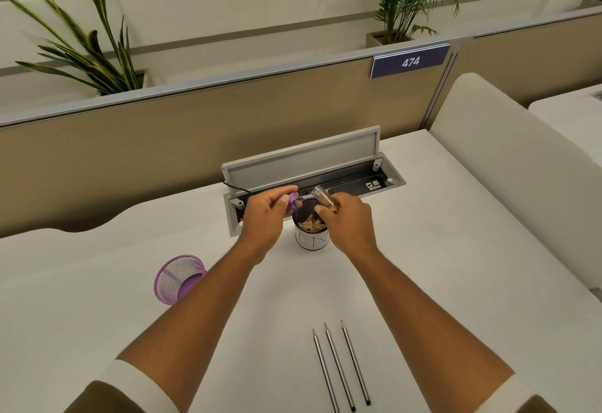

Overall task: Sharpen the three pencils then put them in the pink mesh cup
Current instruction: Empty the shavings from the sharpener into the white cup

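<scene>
Both hands up at the far side of the white desk, over a dark mesh cup with a white paper label wrapped around its lower half. Cup is upright and holds a pile of pencil shavings. Left hand is closed around a purple sharpener part, pinched between thumb and fingers, sitting just left of the cup rim. Right hand is closed around a clear plastic shavings container, tilted with its open mouth pointing up and left, over the cup's back rim; some brown shavings visible inside it. The two sharpener pieces are apart, not joined. Three pencils lie flat on the desk near the bottom edge, right of centre, side by side and roughly parallel, close but not touching, tips pointing away from the person. Tips look pointed. Neither hand is touching them. Pink mesh cup stands on the desk well to the left, just beside the left forearm, opening tilted toward the camera by the wide lens; nothing seen inside. Behind the hands, a cable hatch in the desk has its grey lid propped open, black cable running in at the left corner. Divider panel behind carries a sign reading 474.
</scene>
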A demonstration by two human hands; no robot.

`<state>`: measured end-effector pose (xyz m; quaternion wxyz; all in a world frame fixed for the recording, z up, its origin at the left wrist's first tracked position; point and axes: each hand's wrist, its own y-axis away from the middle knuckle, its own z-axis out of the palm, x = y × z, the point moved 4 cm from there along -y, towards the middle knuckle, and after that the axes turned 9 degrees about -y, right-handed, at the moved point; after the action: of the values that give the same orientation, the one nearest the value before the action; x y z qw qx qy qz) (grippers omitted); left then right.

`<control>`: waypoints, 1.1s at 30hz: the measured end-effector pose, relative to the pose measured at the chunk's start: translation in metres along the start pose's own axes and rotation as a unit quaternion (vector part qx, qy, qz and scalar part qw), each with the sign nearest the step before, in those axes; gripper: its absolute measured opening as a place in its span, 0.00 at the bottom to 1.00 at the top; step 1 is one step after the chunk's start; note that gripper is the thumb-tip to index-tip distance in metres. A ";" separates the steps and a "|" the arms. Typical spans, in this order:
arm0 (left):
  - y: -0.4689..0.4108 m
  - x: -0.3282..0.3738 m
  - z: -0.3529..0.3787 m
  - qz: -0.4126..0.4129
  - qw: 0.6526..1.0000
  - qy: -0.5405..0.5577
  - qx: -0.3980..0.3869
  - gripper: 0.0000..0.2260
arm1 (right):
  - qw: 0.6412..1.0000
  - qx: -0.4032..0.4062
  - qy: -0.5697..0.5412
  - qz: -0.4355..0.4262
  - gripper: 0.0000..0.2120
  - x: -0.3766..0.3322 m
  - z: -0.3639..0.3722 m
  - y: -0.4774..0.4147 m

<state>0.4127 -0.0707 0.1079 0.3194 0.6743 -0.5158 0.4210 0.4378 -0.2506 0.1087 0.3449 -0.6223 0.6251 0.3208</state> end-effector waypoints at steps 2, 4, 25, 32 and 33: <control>0.002 -0.004 -0.006 -0.018 1.000 0.016 0.010 0.12 | 1.000 -0.014 -0.002 0.005 0.14 0.001 0.000 0.002; 0.005 -0.009 -0.013 -0.024 0.999 -0.008 0.024 0.11 | 0.999 -0.025 -0.021 0.017 0.14 0.002 -0.002 0.005; 0.045 -0.061 0.011 -0.079 0.877 -0.427 -0.207 0.29 | 0.997 -0.019 -0.065 0.026 0.14 0.016 -0.010 0.014; 0.045 -0.070 0.009 -0.049 0.867 -0.449 -0.209 0.29 | 0.997 -0.017 -0.073 0.036 0.13 0.020 -0.007 0.014; 0.045 -0.070 0.007 -0.049 0.876 -0.441 -0.189 0.29 | 0.997 -0.018 -0.073 0.035 0.12 0.020 -0.007 0.014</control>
<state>0.3632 -0.0588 0.0414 0.2006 0.7409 -0.6396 -0.0414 0.4239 -0.2673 0.0957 0.3672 -0.5813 0.6136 0.3882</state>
